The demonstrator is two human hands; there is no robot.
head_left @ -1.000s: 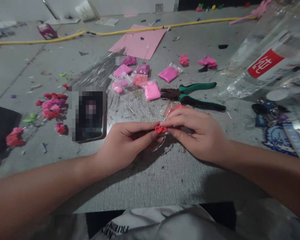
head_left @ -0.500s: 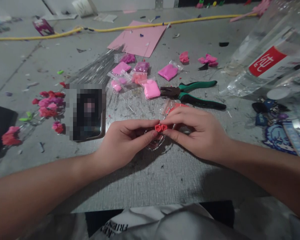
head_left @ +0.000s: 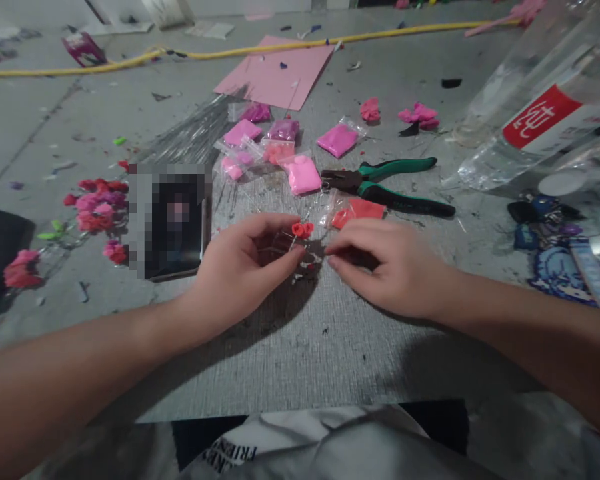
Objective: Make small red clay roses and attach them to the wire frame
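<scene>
Between the thumb and fingers of my left hand [head_left: 250, 263] is a thin silvery wire stem topped with small red clay flowers [head_left: 303, 231]. The blooms stick up past the fingertips, and part of the wire is hidden behind the hand. My right hand [head_left: 387, 267] is a short way to the right, apart from the flowers, its thumb and fingertips drawn together. Whatever it may pinch is too small to make out. Just beyond that hand lies a bag of red clay [head_left: 367, 209]. Green-handled pliers [head_left: 380, 179] rest behind the bag, jaws toward the left.
Several small bags of pink and purple clay [head_left: 303, 175] lie ahead, near a bundle of silvery wires [head_left: 190, 130] and pink paper [head_left: 280, 70]. A phone [head_left: 177, 227] and finished clay flowers [head_left: 100, 207] are at left. Clear bottles [head_left: 540, 127] stand at right. A yellow cable [head_left: 260, 48] crosses the back.
My hands have separated. The left hand has carried the red flowers slightly left and away from me, while the right has let go of them, uncovering the red clay bag.
</scene>
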